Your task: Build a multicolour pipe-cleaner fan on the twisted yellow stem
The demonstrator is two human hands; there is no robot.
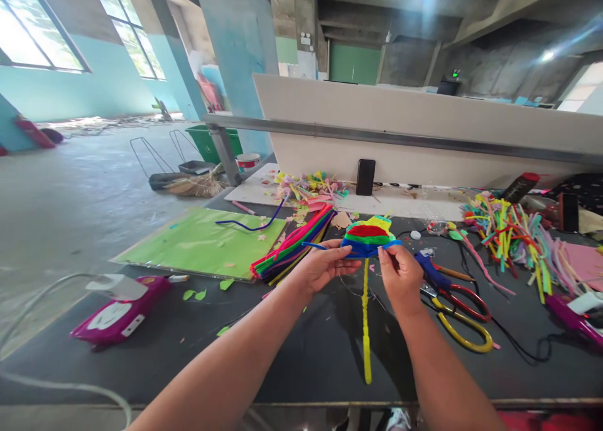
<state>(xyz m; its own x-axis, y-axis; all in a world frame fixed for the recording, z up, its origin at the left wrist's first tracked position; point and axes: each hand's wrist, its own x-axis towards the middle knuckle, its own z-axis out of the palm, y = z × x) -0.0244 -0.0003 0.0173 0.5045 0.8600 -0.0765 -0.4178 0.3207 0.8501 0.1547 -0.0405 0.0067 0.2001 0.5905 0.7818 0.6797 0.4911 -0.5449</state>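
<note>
Between my two hands is a fuzzy multicoloured piece (369, 231) with yellow, green, red and blue bands, held above the dark table. A blue pipe cleaner (315, 246) runs along its lower edge, its ends sticking out on both sides. My left hand (332, 264) pinches the lower left of the piece, other fingers partly curled. My right hand (399, 269) pinches the blue strand at the lower right. A yellow pipe cleaner stem (365, 318) hangs down below the piece.
Scissors (464, 330) lie right of my right hand. A pipe cleaner bundle (296, 242) and green sheet (198, 239) lie left; a purple glue gun (120, 311) is further left. Colourful scraps (506, 230) are piled right. A phone (365, 177) leans on the back board.
</note>
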